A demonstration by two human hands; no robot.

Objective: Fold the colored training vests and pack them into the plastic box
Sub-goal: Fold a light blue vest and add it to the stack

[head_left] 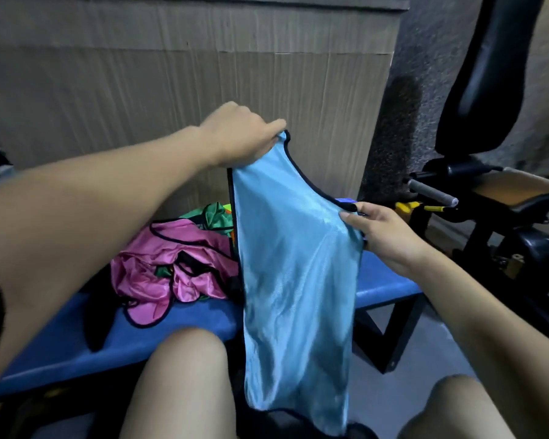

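A: Start close in. Where's the blue vest (295,280)?

B: Hanging in the air between the knees, with its hem down near the bottom of the view and below the near edge of the bench (387,280). The right hand (390,236) pinches a shoulder strap, thumb on top and fingers curled behind. The left hand (241,141), higher and farther out, pinches the other strap at its tip.

A: What could slip?

B: The cloth looks slick and shiny. The left pinch holds only a narrow strap end, so I judge a tug to straighten it could pull it free, and the vest would swing down from one hand.

A: And the hem?

B: It hangs low and out of line, since the hands sit at uneven heights. A fold started like this would likely come out skewed.

A: Farther back?

B: A pink vest (171,267) lies crumpled mid-bench, with a green vest (216,217) behind it towards the far edge. Laying the blue one down there could drag or tangle them. I can't see the box.
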